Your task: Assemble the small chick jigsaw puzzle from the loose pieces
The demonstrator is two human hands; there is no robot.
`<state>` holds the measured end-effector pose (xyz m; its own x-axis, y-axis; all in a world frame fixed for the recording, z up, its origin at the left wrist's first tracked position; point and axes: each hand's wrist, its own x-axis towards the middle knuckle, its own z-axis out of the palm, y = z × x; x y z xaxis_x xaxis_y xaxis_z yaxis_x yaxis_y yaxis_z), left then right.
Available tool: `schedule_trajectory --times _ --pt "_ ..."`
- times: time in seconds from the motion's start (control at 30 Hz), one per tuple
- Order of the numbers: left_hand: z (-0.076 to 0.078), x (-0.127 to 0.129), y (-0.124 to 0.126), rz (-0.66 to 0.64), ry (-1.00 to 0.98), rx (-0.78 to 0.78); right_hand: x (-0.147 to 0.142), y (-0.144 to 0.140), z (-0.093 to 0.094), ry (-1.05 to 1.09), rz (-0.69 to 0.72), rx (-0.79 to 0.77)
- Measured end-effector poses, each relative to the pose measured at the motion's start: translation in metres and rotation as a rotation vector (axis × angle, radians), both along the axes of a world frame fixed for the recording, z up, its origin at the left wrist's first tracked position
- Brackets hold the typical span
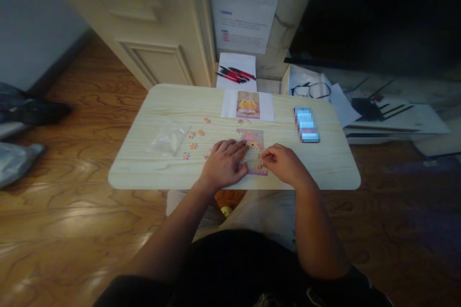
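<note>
At nine o'clock from the right hand (286, 165), its grip pressed together (whether on anything, I cannot tell), lies the part-built puzzle (254, 151), long axis twelve-to-six, the left hand (223, 163) flat across its nine-o'clock side.

I look through one head-worn camera, facing forward and steeply down past the lap (268, 216) to the nearby table (333, 168), its wide view taking in the floor (72, 230) on both sides and a dark screen (382, 19) at upper right.
</note>
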<state>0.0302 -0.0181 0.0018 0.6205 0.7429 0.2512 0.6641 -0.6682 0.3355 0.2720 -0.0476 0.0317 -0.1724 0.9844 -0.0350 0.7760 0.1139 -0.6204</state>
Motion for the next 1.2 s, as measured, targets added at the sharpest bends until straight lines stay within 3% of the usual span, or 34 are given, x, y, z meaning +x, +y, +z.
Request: schedule_trajectory --times 0.13,0.47,0.7,1.0,1.2 --pt "0.000 0.001 0.000 0.021 0.004 -0.005 0.001 -0.009 -0.003 -0.041 0.076 -0.029" --pt "0.003 0.002 -0.001 0.051 0.016 0.001 0.001 -0.008 -0.005 -0.012 0.058 -0.027" --pt "0.004 0.001 0.001 -0.051 -0.019 0.019 -0.008 -0.006 -0.007 -0.050 0.070 -0.034" --pt "0.007 0.006 -0.015 -0.149 -0.061 -0.023 -0.009 -0.005 -0.008 -0.098 0.061 -0.018" --pt "0.014 0.010 0.000 -0.135 -0.074 -0.029 -0.012 -0.003 -0.007 -0.118 0.066 -0.021"
